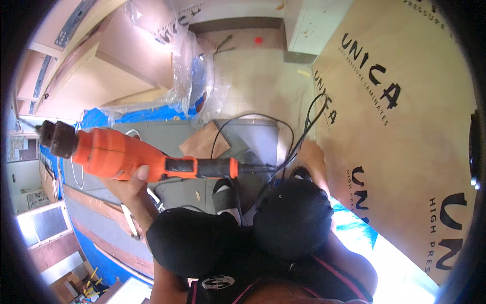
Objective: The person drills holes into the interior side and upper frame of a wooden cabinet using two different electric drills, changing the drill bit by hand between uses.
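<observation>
Two hands [126, 189] [311, 158], one orange drill [124, 154]

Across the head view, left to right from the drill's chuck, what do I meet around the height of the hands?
Dark chuck, left hand, black drill handle, right hand, big brown panel.

Grey floor [169, 136]; a brown, perhaps wooden piece [202, 145] lies there.

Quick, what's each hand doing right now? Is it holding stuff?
Left hand: closed around the orange drill, holding it.
Right hand: at the black cord; whether it's gripping it can't be told.
</observation>
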{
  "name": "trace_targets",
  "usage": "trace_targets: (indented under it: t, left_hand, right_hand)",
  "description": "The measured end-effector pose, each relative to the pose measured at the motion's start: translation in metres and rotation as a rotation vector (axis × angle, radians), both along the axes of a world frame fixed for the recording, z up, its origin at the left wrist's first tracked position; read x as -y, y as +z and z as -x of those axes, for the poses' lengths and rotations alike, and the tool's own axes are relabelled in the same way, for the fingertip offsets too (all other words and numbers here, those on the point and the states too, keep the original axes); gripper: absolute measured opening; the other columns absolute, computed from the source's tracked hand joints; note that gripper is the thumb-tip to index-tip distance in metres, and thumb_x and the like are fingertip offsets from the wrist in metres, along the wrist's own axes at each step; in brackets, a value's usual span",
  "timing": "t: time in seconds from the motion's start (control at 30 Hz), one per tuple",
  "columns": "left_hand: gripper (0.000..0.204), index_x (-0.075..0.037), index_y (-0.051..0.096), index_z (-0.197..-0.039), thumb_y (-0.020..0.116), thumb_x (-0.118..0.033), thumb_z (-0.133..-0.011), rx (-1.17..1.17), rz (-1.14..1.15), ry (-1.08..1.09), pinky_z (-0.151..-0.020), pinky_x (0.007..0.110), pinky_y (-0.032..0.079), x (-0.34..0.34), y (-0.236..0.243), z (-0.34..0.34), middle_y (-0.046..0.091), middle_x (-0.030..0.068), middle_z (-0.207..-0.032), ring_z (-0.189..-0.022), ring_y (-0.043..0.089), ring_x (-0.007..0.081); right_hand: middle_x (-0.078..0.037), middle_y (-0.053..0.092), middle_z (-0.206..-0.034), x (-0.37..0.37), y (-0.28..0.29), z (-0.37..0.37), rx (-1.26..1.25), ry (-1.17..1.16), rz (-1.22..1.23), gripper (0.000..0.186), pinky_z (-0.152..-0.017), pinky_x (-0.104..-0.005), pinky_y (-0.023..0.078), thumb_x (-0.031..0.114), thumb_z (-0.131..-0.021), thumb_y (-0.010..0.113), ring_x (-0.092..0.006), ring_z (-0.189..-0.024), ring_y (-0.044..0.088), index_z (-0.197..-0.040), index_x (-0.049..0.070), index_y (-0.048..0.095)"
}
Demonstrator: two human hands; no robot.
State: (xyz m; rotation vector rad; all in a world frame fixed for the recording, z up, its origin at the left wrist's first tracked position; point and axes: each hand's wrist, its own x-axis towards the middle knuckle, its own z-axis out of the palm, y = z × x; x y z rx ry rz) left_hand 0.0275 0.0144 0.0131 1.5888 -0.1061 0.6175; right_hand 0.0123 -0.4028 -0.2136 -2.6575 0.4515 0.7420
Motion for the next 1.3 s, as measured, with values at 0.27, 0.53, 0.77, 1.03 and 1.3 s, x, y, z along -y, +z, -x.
trace_targets:
  t: [0.27, 0.53, 0.77, 1.03, 1.3]
  left_hand:
    - [0.111, 0.000, 0.035, -0.144, 0.103, -0.018, -0.058, -0.091, -0.403, -0.223, -0.102, 0.040, 0.050, 0.101, 0.020, -0.031, 0.054, 0.0137, -0.129, -0.120, 0.058, 0.0242]
    - [0.098, 0.002, 0.041, -0.141, 0.098, -0.017, -0.063, 0.115, -0.241, -0.663, -0.104, 0.044, 0.049, 0.238, 0.034, -0.060, 0.052, 0.0185, -0.130, -0.122, 0.059, 0.0323]
    - [0.084, 0.002, 0.050, -0.132, 0.094, -0.014, -0.062, -0.157, -0.331, -0.625, -0.101, 0.045, 0.046, 0.285, 0.068, -0.063, 0.050, 0.0162, -0.122, -0.113, 0.056, 0.0327]
    - [0.083, 0.000, 0.043, -0.137, 0.094, -0.020, -0.074, -0.271, -0.218, -0.825, -0.100, 0.039, 0.052, 0.314, 0.143, -0.108, 0.060, 0.0139, -0.121, -0.114, 0.063, 0.0226]
    - [0.039, -0.005, 0.061, -0.111, 0.078, -0.035, -0.092, -0.461, 0.393, -1.165, -0.075, 0.031, 0.055, 0.365, 0.180, -0.143, 0.066, 0.0054, -0.095, -0.084, 0.066, 0.0143]
  right_hand:
    - [-0.015, 0.076, -0.095, 0.011, 0.180, 0.041, 0.637, 0.350, -1.097, 0.018, -0.080, -0.0364, 0.058, 0.006, -0.094, 0.071, -0.0273, -0.089, 0.075, -0.111, 0.000, 0.074]
    - [-0.028, 0.056, -0.138, -0.016, 0.181, 0.036, 0.846, 0.286, -0.493, 0.090, -0.103, -0.0479, 0.052, 0.023, -0.070, 0.094, -0.0431, -0.126, 0.059, -0.141, -0.006, 0.046]
    - [-0.031, 0.058, -0.117, -0.029, 0.181, 0.021, 1.393, 0.026, 0.089, 0.088, -0.086, -0.0535, 0.052, 0.008, -0.068, 0.081, -0.0473, -0.099, 0.061, -0.142, -0.018, 0.040]
    - [-0.033, 0.058, -0.129, 0.007, 0.224, -0.027, 1.553, -0.055, -0.331, 0.098, -0.099, -0.0494, 0.051, 0.015, -0.070, 0.081, -0.0461, -0.115, 0.063, -0.150, -0.017, 0.034]
    - [-0.026, 0.062, -0.136, 0.026, 0.296, -0.080, 1.603, -0.172, -0.711, 0.081, -0.101, -0.0421, 0.052, 0.005, -0.076, 0.075, -0.0359, -0.122, 0.066, -0.150, -0.007, 0.043]
